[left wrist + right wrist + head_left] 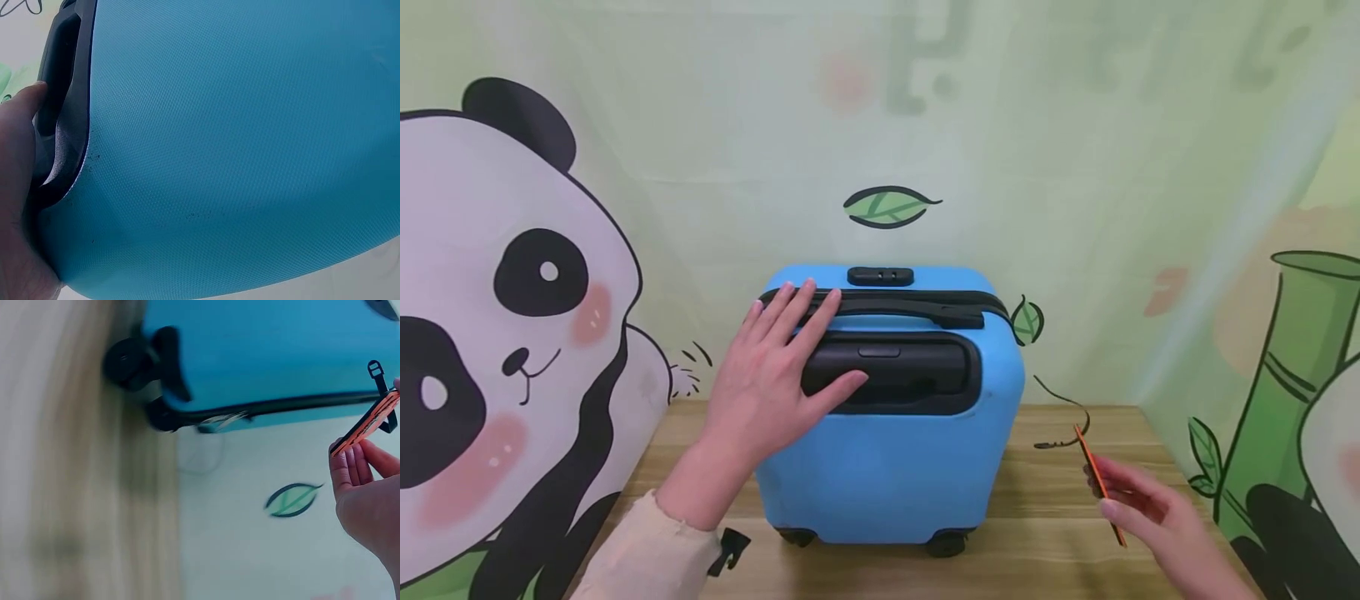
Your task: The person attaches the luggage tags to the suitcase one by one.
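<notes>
A small blue suitcase (880, 479) stands upright on its wheels in the middle of the head view. My left hand (763, 383) rests on its upper left part, fingers spread across the black carry handle (895, 307) and thumb over the black recessed panel (917, 367). In the left wrist view the thumb (31, 100) lies against that black panel's edge. To the right of the suitcase, my right hand (1142, 504) pinches a thin orange-and-black luggage tag (1098, 477) between thumb and fingers. A black buckled strap (379, 378) hangs from the tag, which is seen nearly edge-on.
The suitcase stands on a wood-grain tabletop (1060, 542). A black combination lock (880, 276) sits on its top. Behind is a backdrop cloth (1037, 125) printed with pandas, leaves and bamboo. A small black object (728, 552) shows beside the left sleeve.
</notes>
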The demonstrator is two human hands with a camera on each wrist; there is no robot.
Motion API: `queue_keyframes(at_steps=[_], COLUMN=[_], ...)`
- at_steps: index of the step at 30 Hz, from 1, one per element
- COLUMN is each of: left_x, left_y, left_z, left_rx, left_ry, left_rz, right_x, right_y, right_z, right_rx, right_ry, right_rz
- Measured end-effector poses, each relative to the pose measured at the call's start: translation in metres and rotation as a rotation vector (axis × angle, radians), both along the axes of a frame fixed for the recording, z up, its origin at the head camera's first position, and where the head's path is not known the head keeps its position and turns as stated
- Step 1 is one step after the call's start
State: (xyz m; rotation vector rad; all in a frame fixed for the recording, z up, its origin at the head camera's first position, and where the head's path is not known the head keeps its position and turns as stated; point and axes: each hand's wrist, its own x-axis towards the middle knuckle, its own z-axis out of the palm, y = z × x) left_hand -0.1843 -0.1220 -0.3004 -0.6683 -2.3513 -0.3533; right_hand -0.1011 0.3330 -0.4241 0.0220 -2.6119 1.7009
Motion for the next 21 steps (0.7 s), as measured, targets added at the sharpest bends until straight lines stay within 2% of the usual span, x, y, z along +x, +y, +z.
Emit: queue_keyframes(at_steps=[4, 12, 15, 21], left_x=[0.0, -0.001, 0.0, 0.001], left_y=[0.0, 0.0, 0.001, 0.0], left_z=[0.0, 0.001, 0.002, 0.003], left_rx=[0.001, -0.011, -0.012, -0.011], left_ry=[0.001, -0.017, -0.02, -0.037], left_rz=[-0.002, 0.005, 0.009, 0.016], right_x=[0.0, -0.007, -0.01, -0.015], right_y=[-0.001, -0.013, -0.022, -0.049], right_z=[0.021, 0.058, 0.071, 0.099], right_rx=[-0.054, -0.363, -0.398, -0.363], right_ry=[0.071, 0.22, 0.255, 0.281], right_rz=[0.055, 0.246, 0.279, 0.318])
